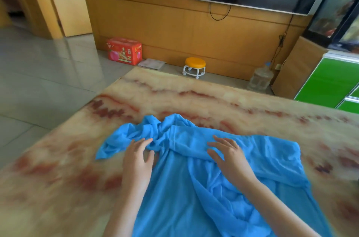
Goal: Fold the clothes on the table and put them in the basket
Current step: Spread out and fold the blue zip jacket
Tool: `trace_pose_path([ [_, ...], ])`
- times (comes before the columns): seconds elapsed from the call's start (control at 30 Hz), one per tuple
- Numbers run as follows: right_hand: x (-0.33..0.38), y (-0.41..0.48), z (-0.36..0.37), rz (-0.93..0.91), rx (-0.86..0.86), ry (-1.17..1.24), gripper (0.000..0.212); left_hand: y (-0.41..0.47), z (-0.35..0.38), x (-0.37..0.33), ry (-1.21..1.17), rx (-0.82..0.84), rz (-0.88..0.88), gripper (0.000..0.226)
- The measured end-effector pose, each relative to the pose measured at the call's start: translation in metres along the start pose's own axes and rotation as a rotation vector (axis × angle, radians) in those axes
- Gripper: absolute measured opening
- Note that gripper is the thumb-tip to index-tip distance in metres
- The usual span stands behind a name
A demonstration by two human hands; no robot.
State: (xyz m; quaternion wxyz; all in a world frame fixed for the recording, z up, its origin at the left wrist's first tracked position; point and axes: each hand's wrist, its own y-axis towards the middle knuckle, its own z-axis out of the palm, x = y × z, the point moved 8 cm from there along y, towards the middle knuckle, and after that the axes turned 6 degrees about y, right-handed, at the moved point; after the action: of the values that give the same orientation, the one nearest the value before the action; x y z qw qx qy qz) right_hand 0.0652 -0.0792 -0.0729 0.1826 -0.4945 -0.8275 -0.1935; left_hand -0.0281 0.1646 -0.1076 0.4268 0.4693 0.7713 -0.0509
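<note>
Cloth: the blue garment (pixel 204 178) lies on the desk (pixel 194 93), bunched at its far end.
Left hand (pixel 137 161): flat on the cloth, fingers apart, holding nothing.
Right hand (pixel 228 156): the same.
Basket: not visible.
Advice: first smooth the bunched part outward with flat palms, then fold.

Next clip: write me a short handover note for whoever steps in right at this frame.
Left hand: open, fingers spread, resting on the bunched part of the blue garment.
Right hand: open, flat on a raised fold of it.
The garment lies crumpled and partly spread on the marble table.
Done: no neat fold visible.
Left: smooth it, fold it, put it in the basket, which is not in view.
</note>
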Motion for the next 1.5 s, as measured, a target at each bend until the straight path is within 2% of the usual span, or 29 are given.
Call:
trace_pose_path([
  [0.07, 0.043, 0.015, 0.025, -0.093, 0.029, 0.058, 0.031, 0.01, -0.02, 0.019, 0.102, -0.104, -0.011, 0.041],
  [0.13, 0.077, 0.031, 0.048, -0.131, 0.072, 0.111, 0.03, 0.02, -0.038, 0.041, 0.169, -0.164, -0.106, 0.05],
  [0.23, 0.118, 0.044, 0.083, -0.152, 0.157, 0.189, 0.031, 0.023, -0.048, 0.075, 0.243, -0.108, -0.346, 0.063],
  [0.33, 0.146, 0.047, 0.105, -0.166, 0.197, 0.236, 0.035, 0.019, -0.052, 0.086, 0.341, -0.117, -0.414, 0.056],
  [0.4, 0.157, 0.046, 0.117, -0.17, 0.221, 0.258, 0.039, 0.022, -0.057, 0.087, 0.223, -0.161, -0.387, 0.041],
  [0.43, 0.16, 0.044, 0.121, -0.159, 0.236, 0.296, 0.041, 0.024, -0.057, 0.086, 0.089, -0.164, -0.381, 0.033],
  [0.53, 0.16, 0.042, 0.123, -0.063, 0.244, 0.555, 0.038, 0.03, -0.049, 0.066, -0.457, -0.09, -0.385, 0.021],
  [0.6, 0.159, 0.043, 0.116, 0.008, 0.251, 0.784, 0.03, 0.033, -0.046, 0.037, -0.701, -0.052, -0.347, 0.023],
  [0.7, 0.139, 0.045, 0.086, 0.199, 0.141, 1.161, 0.02, 0.03, -0.04, -0.006, -0.834, 0.062, -0.251, 0.03],
  [0.77, 0.116, 0.045, 0.059, 0.254, 0.032, 1.224, 0.016, 0.025, -0.028, -0.034, -0.887, 0.212, -0.16, 0.034],
  [0.87, 0.074, 0.042, 0.02, 0.285, -0.097, 1.177, 0.013, 0.016, -0.007, -0.051, -0.857, 0.358, -0.124, 0.036],
  [0.93, 0.042, 0.038, -0.003, 0.338, -0.167, 1.183, 0.009, 0.014, 0.004, -0.044, -0.676, 0.332, -0.126, 0.036],
  [1.0, 0.001, 0.031, -0.024, 0.417, -0.239, 1.195, 0.011, 0.015, 0.013, -0.032, -0.395, 0.275, -0.1, 0.038],
  [1.07, -0.044, 0.022, -0.038, 0.479, -0.287, 1.025, 0.019, 0.016, 0.017, -0.022, -0.215, 0.223, -0.079, 0.04],
  [1.17, -0.103, 0.005, -0.047, 0.537, -0.246, 0.439, 0.022, 0.014, 0.031, -0.016, -0.188, 0.257, -0.109, 0.047],
  [1.23, -0.118, -0.004, -0.052, 0.532, -0.24, 0.214, 0.024, 0.01, 0.043, -0.018, -0.129, 0.302, -0.11, 0.053],
  [1.37, -0.102, 0.005, -0.032, 0.455, -0.118, 0.319, 0.031, 0.011, 0.054, -0.023, 0.024, 0.275, -0.009, 0.052],
  [1.43, -0.093, 0.015, -0.017, 0.375, -0.042, 0.16, 0.04, 0.013, 0.051, -0.019, 0.019, 0.222, -0.033, 0.049],
  [1.5, -0.095, 0.021, -0.014, 0.357, -0.055, 0.003, 0.04, 0.016, 0.042, -0.012, 0.047, 0.126, -0.066, 0.043],
])
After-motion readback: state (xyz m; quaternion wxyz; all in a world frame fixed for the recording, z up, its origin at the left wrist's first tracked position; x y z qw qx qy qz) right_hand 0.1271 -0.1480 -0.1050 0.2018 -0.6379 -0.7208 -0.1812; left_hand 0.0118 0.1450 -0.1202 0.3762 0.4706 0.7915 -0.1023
